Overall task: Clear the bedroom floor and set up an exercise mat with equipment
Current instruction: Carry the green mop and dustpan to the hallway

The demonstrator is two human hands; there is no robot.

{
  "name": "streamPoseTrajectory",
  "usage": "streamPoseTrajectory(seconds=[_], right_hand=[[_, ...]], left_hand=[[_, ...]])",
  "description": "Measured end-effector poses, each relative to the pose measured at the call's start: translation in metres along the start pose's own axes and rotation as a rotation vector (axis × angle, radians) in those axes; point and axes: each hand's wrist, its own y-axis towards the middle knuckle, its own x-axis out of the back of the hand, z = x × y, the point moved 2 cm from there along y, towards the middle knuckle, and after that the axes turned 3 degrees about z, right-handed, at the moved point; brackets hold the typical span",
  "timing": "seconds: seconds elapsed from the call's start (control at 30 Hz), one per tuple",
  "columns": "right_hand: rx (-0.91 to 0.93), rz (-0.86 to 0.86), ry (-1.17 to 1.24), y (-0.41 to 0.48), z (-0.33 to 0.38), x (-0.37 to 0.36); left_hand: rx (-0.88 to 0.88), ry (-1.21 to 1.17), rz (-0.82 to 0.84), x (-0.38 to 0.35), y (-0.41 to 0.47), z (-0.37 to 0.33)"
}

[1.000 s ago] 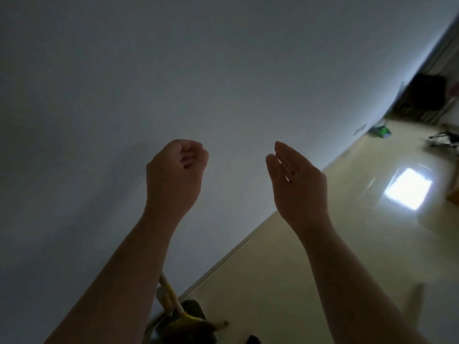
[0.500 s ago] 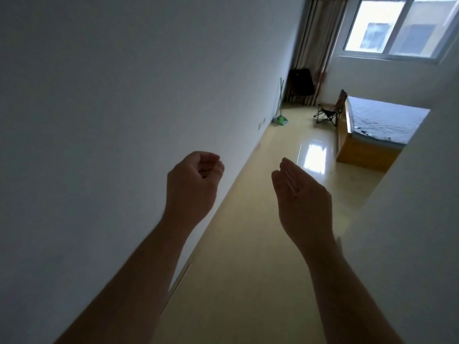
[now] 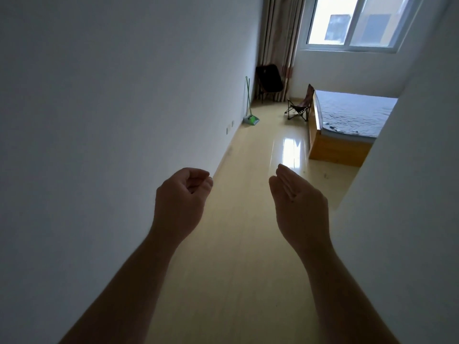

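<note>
Both my arms are stretched out in front of me above the pale yellow floor (image 3: pixel 250 244) of a narrow passage. My left hand (image 3: pixel 182 199) has its fingers curled into a loose fist and holds nothing. My right hand (image 3: pixel 299 202) is held edge-on with straight fingers, also empty. No exercise mat or equipment is in sight.
White walls close in on the left (image 3: pixel 99 120) and right (image 3: pixel 409 194). Farther on stand a wooden bed (image 3: pixel 347 130) with a grey mattress, a folding camp chair (image 3: pixel 299 108), a dark chair (image 3: pixel 269 81) by the curtain, and a green broom with dustpan (image 3: pixel 249 112) against the left wall.
The view has swung from the left wall to look down the passage into the bedroom. Both hands keep the same pose in front of me.
</note>
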Motion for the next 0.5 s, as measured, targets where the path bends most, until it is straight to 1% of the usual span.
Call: streamPoseTrajectory(seconds=[0.2, 0.33, 0.5], right_hand=[[-0.012, -0.015, -0.018, 0.091, -0.049, -0.025], [-0.005, -0.039, -0.058, 0.177, -0.084, -0.046], [-0.024, -0.079, -0.117, 0.286, -0.119, -0.057]], left_hand=[[-0.014, -0.011, 0.041, -0.06, 0.092, 0.024], [-0.067, -0.011, 0.045, -0.108, 0.183, 0.043], [-0.148, 0.013, 0.131, -0.175, 0.305, 0.044]])
